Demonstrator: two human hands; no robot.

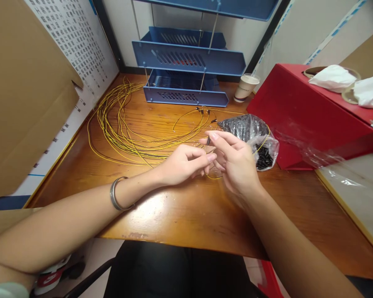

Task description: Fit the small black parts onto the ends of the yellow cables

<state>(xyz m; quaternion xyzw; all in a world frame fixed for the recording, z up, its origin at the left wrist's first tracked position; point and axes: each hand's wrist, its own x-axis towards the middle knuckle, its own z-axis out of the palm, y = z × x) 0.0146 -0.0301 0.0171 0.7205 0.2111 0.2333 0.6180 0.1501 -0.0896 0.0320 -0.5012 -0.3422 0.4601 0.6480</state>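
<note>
In the middle of the head view, my right hand (238, 161) pinches a small black cylindrical piece (208, 140) between thumb and fingertips. My left hand (186, 163) is closed just beside it, thumb against fingers, gripping what looks like a thin wire end; the fingers partly hide it. A large loose coil of yellow and dark wires (107, 116) spreads over the table behind my left hand. Several wire ends with black tips (208, 111) lie beyond my fingers. Right behind my right hand, a clear plastic bag (247, 124) lies open, with small black pieces (263, 158) inside.
Blue tiered file trays (186, 97) stand at the back of the wooden table (180, 211). A paper cup (246, 87) is beside them. On the right sits a red box (286, 111) with tape rolls and white tissue on top. Cardboard (27, 103) leans at the left.
</note>
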